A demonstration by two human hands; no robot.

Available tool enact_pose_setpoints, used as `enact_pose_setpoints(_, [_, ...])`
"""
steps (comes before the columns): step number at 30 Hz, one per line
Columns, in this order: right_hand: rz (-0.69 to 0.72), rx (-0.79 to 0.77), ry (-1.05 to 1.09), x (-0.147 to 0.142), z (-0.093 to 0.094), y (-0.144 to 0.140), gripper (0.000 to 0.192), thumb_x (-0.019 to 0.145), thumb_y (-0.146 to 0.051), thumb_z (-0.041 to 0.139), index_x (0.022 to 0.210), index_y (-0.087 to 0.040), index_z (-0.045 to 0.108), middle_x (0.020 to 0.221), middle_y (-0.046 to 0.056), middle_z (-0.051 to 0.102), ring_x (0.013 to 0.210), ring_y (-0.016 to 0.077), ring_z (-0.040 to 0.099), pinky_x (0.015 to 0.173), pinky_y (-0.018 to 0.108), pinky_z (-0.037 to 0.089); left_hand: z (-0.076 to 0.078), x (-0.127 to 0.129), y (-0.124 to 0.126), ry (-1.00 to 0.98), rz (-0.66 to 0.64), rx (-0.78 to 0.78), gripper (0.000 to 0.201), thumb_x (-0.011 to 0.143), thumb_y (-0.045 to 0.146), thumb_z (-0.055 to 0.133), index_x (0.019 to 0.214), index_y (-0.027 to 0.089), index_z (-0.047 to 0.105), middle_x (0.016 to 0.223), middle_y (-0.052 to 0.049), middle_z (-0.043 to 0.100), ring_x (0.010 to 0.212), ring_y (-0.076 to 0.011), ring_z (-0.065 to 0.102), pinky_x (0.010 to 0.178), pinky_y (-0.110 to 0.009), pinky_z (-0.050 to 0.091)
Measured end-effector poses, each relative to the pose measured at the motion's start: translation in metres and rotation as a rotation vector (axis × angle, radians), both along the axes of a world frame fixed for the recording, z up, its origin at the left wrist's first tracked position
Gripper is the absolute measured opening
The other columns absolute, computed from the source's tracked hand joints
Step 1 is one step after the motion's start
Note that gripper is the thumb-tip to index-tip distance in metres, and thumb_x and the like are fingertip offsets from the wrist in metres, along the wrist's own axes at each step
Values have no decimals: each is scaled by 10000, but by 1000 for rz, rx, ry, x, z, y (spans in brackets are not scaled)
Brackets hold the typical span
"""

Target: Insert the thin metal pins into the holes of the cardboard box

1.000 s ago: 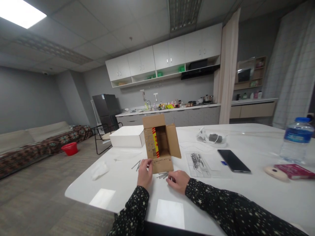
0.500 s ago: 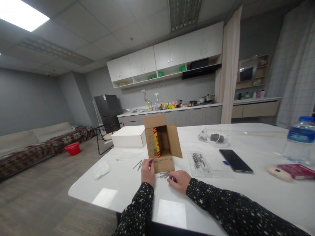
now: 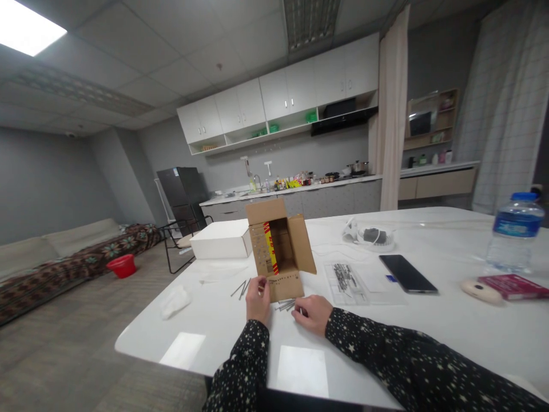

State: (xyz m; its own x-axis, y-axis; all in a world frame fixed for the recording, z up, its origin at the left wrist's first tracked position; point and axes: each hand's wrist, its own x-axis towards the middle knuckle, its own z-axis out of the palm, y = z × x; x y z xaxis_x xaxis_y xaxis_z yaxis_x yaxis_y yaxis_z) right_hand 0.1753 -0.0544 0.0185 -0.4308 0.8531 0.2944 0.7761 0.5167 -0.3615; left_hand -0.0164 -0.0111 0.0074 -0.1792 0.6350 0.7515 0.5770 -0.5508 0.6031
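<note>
An open cardboard box (image 3: 281,245) lies on its side on the white table with its opening toward me. My left hand (image 3: 258,300) is closed, its fingertips together at the left edge of the box's lower flap (image 3: 288,286). My right hand (image 3: 314,316) rests on the table to the right, fingers curled; what they hold, if anything, is hidden. Between my hands, by the flap's front edge, lies a small bunch of grey nail-like metal pins (image 3: 283,305), close to my right fingertips. Several more loose pins (image 3: 242,288) lie left of my left hand.
A white box (image 3: 219,240) stands behind on the left, near crumpled white plastic (image 3: 175,301). To the right are a clear plastic case (image 3: 345,284) with small dark pieces, a phone (image 3: 408,273), a white cable coil (image 3: 377,240), a maroon box (image 3: 514,286) and a water bottle (image 3: 514,234).
The camera view has shifted slightly. My hands stay in nearly the same places by the flap and the pins, and the box has not visibly moved on the table.
</note>
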Motion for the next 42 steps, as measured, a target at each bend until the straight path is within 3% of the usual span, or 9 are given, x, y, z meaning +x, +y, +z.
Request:
enact_pose_setpoints(8, [3,-7,1,0,1,1,234,831,-350,476,764,-220,659,635,1,660,619,140,579,571,234,313,5,0,-3,-3,27,33,98,821,264,515,818,180,564,750,-26,592,670,-137,556,611,-273,487])
enact_pose_setpoints(42, [15,-11,19,2,4,1,241,827,-356,468,775,-225,663,650,1,671,638,146,598,573,235,310,0,3,1,129,19,23,70,833,235,510,836,189,561,751,-21,583,682,-143,559,646,-283,477])
